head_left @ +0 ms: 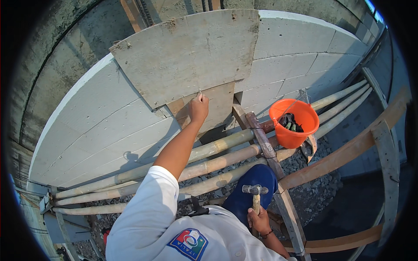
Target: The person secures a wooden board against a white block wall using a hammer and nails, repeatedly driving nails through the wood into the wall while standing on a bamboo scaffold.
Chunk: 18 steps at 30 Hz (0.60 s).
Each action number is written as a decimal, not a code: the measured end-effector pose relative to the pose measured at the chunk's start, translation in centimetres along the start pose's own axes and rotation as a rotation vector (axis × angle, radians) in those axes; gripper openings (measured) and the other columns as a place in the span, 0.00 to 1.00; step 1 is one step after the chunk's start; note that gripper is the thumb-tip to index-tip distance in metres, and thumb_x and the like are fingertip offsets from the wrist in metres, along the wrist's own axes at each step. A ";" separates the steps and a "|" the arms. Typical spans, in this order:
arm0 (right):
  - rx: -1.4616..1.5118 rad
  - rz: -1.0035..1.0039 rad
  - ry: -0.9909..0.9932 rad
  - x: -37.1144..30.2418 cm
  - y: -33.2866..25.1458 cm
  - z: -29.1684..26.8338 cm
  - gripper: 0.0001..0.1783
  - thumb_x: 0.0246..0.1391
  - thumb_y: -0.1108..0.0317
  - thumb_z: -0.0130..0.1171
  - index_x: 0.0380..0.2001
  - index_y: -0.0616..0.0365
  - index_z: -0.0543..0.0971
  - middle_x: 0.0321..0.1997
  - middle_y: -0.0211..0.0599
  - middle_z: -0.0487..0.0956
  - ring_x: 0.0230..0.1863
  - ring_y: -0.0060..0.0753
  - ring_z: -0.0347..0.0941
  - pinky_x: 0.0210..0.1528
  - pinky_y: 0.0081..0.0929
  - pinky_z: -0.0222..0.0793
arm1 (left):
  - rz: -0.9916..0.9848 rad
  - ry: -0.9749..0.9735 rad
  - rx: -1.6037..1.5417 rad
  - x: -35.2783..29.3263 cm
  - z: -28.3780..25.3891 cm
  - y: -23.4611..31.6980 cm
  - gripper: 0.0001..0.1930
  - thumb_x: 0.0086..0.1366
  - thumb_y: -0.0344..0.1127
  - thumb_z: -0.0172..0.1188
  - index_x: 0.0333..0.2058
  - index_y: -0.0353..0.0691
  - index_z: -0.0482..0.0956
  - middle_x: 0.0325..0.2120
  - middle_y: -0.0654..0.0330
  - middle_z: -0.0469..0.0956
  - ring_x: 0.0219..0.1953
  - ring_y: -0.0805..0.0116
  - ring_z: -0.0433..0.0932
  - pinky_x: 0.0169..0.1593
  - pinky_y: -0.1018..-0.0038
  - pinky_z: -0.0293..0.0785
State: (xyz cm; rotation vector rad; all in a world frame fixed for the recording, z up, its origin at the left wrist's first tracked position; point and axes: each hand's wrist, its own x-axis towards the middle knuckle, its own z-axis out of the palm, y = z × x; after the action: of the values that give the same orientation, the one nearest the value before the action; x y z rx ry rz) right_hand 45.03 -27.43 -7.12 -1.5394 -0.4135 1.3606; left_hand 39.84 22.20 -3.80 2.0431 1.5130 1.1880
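Head view, hammer (256, 201) in right hand (260, 220)

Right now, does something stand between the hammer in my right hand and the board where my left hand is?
Yes, in this view your blue-covered knee and the bamboo poles lie along the line from the hammer to your left hand at the board. Your left forearm passes above the poles; exact depth is unclear.
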 end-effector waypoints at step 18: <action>0.111 -0.050 0.186 -0.3 1.0 0.2 0.13 0.60 0.61 0.57 0.31 0.55 0.67 0.17 0.28 0.71 0.12 0.19 0.65 0.13 0.19 0.61 | -0.013 -0.429 -0.106 -8.4 -0.8 2.5 0.13 0.62 0.38 0.53 0.41 0.43 0.82 0.25 0.48 0.80 0.31 0.48 0.80 0.36 0.56 0.74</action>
State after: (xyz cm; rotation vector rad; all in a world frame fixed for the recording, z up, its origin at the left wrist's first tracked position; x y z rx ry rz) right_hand 44.38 -28.07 -7.78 -1.5374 -0.2546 1.1708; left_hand 40.07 13.47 -5.17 2.0464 1.2267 0.7409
